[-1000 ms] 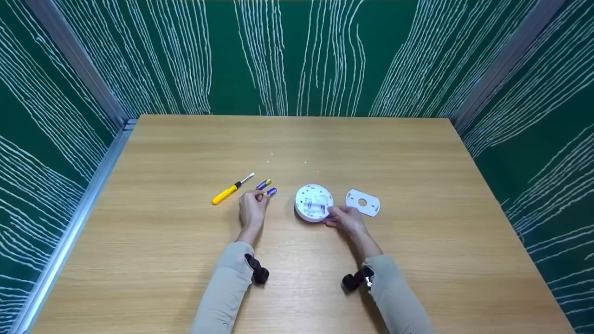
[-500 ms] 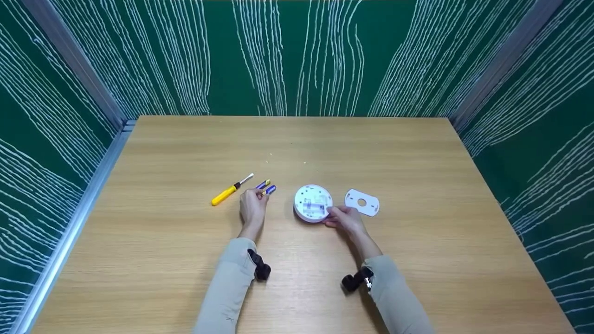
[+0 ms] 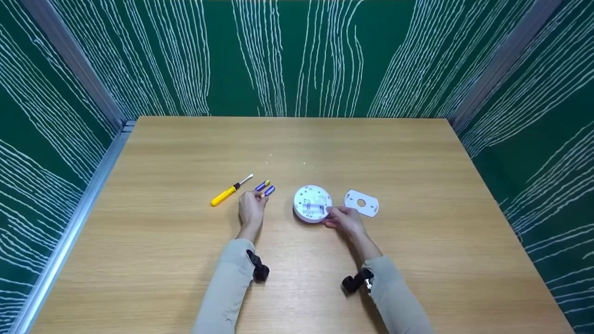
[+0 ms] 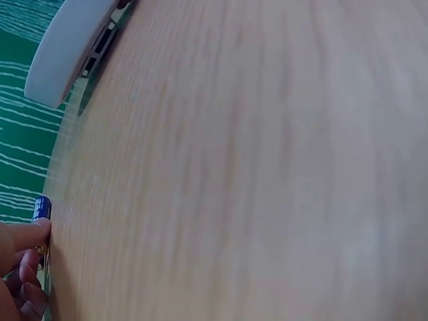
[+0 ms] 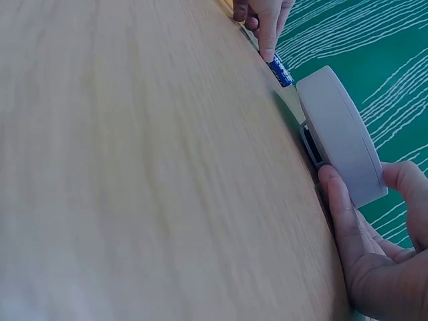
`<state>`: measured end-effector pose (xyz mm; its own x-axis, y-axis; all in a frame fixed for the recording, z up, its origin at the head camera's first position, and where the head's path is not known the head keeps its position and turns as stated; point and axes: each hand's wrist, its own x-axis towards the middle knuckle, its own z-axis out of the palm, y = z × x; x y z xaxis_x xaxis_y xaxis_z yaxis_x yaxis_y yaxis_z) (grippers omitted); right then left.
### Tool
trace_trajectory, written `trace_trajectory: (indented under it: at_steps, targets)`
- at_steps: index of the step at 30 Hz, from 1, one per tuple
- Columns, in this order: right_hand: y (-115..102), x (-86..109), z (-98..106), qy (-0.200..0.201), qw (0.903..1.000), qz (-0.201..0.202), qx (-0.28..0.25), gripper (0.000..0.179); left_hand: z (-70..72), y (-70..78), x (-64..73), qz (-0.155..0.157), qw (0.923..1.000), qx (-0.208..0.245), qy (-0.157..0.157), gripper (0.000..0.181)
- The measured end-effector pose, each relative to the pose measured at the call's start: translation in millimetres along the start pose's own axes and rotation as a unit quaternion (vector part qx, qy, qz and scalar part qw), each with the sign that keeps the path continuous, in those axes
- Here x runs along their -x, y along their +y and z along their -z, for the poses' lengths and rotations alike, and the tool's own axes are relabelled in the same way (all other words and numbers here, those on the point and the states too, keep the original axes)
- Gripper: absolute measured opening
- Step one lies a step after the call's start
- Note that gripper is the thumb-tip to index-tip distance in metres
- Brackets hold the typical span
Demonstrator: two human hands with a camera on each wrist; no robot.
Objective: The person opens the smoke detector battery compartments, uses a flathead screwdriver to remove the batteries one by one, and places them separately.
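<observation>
My left hand [image 3: 252, 207] is at a blue battery [image 3: 268, 191], pinching its near end between thumb and fingers. In the right wrist view the blue end of that battery [image 5: 281, 72] sticks out past a fingertip. A second battery [image 3: 262, 185] lies just beyond it on the table. My right hand [image 3: 347, 220] grips the edge of a round white device [image 3: 312, 197], thumb on top and fingers underneath. That device, which looks like a smoke detector, shows a battery compartment on its upper face and is slightly raised on the near right side.
A yellow-handled screwdriver [image 3: 226, 194] lies left of the batteries. Right of the device is a flat white mounting plate [image 3: 361, 202] with a central hole. Small white specks dot the table [image 3: 297, 139] farther back. Green walls with white lines surround the tabletop.
The battery at my left fingers has turned slightly, its far end now pointing more away from me. My right hand and the white device hold the same position.
</observation>
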<state>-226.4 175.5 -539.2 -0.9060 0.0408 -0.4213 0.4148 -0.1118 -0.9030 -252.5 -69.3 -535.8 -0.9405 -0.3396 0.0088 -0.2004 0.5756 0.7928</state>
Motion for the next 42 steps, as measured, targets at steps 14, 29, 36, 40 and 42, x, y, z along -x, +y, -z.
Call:
trace_trajectory:
  at_steps: [14, 29, 36, 40, 42]
  targets:
    - [4.8, 4.2, 7.3, -0.051, 0.9978, 0.040, -0.011, 0.036, 6.2, -0.7, 3.1, -0.029, 0.9994, 0.003, 0.019, 0.018]
    - [-7.1, 27.6, 30.5, -0.044, 0.9927, 0.085, 0.073, 0.026, 8.3, 9.2, 23.4, -0.078, 0.9952, 0.050, 0.033, 0.016]
    - [-11.6, 30.9, 47.3, -0.008, 0.9777, 0.154, 0.143, 0.023, 1.3, 14.9, 37.5, -0.080, 0.9910, 0.107, -0.015, 0.026]
    - [-15.3, 29.8, 56.6, 0.022, 0.9609, 0.182, 0.208, 0.022, -3.2, 19.4, 46.8, -0.068, 0.9875, 0.135, -0.047, 0.029]
    - [-17.0, 28.6, 62.0, 0.033, 0.9486, 0.199, 0.244, 0.023, -5.8, 21.0, 51.4, -0.060, 0.9859, 0.144, -0.059, 0.030]
